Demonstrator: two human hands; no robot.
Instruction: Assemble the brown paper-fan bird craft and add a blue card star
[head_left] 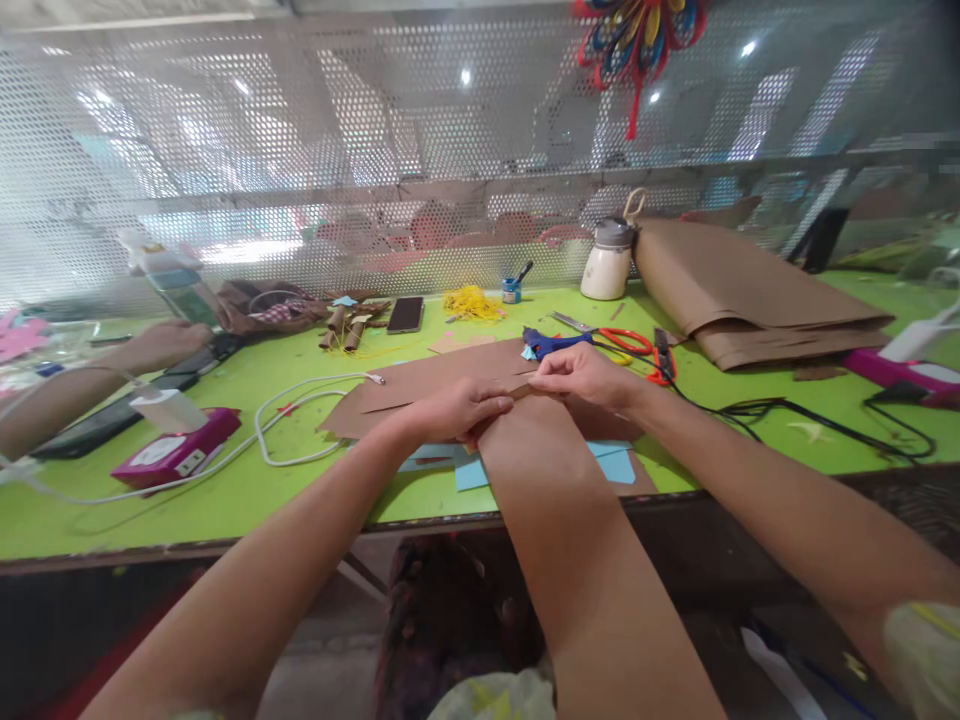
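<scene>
A long strip of brown kraft paper (574, 510) runs from the table down over its front edge toward me. At its far end, my left hand (466, 406) pinches the left corner, thumb on top. My right hand (581, 375) pinches the right part of the same end between thumb and fingers. The edge between the hands looks folded or rolled. Underneath lie a brown paper sheet (435, 375) and light-blue paper pieces (471, 472). Just beyond my right hand are a blue glue gun (556, 343) and orange-handled scissors (628, 342).
Pliers (664, 352) and a black cord (757, 408) lie to the right, with folded brown paper (750, 285) behind. A white cable (262, 430) and purple power strip (180, 445) are at left, near another person's hand (169, 345). A phone (406, 315) and a cream bottle (606, 262) stand farther back.
</scene>
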